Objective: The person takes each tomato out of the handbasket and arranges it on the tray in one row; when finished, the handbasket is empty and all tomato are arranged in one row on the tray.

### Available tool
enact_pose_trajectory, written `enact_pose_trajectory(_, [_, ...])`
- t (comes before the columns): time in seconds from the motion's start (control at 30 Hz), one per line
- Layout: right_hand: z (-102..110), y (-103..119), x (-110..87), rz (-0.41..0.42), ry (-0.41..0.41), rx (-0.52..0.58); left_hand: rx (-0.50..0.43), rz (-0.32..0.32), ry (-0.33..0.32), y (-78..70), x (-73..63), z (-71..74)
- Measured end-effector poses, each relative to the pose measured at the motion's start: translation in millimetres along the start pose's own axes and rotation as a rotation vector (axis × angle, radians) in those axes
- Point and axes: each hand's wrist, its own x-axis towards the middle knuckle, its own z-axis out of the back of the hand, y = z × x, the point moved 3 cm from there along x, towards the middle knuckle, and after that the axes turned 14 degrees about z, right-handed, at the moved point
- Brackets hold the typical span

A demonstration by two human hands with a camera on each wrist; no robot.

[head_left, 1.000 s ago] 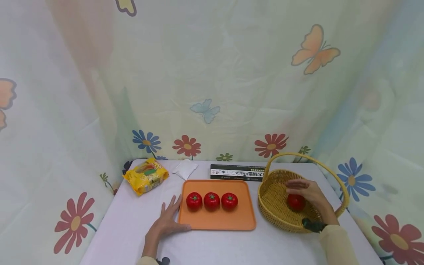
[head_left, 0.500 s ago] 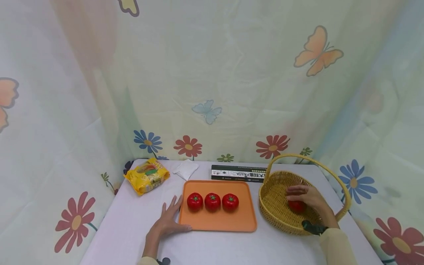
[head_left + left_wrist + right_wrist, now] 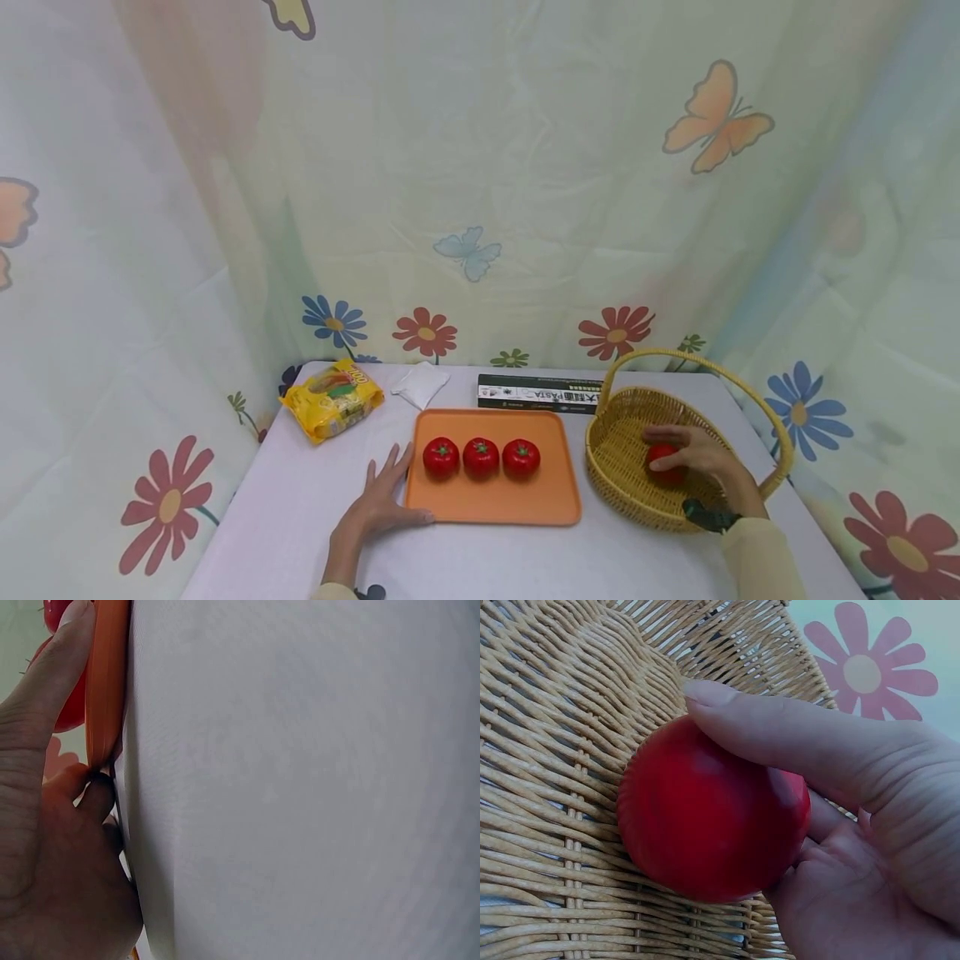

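In the head view, a wicker basket [image 3: 621,490] with a tall arched handle stands at the right. Inside it my right hand [image 3: 703,457] grips a red tomato [image 3: 712,817], the thumb laid over one side and the fingers partly hidden behind it. The tomato sits against the woven wicker in the right wrist view. An orange tray [image 3: 495,505] lies in the middle, bearing three tomatoes [image 3: 481,457] in a row. My left hand [image 3: 377,505] rests with spread fingers at the tray's left edge, its thumb along the front left corner.
A yellow snack packet [image 3: 333,400] lies at the back left, beside a small white sachet [image 3: 421,383]. Behind the tray is a dark pasta box [image 3: 536,392], its right end close to the basket. A floral curtain [image 3: 480,167] hangs behind the table.
My right hand has come round the tomato in the basket, and its thumb now lies across the fruit. My left hand and the tray have stayed in place.
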Motion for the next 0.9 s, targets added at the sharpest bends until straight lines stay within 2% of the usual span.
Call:
enact_pose_trajectory(0.17, [0.0,0.3,2.0,0.007,-0.004,-0.005,0.0,0.003,0.003,0.2,-0.3,0.7])
enact_pose_trajectory(0.4, [-0.8,0.5,-1.1,0.011,0.071,-0.019,-0.008,-0.009,0.003,-0.2,-1.0,1.2])
enact_pose_trajectory(0.6, [-1.0,1.0,-3.1,-0.012,0.035,-0.046,-0.001,-0.009,0.001,-1.0,-0.2,0.0])
enact_pose_trajectory(0.9, [-0.5,12.3,-1.6,-0.001,-0.011,-0.142,-0.005,-0.007,0.008,-1.7,-1.5,0.7])
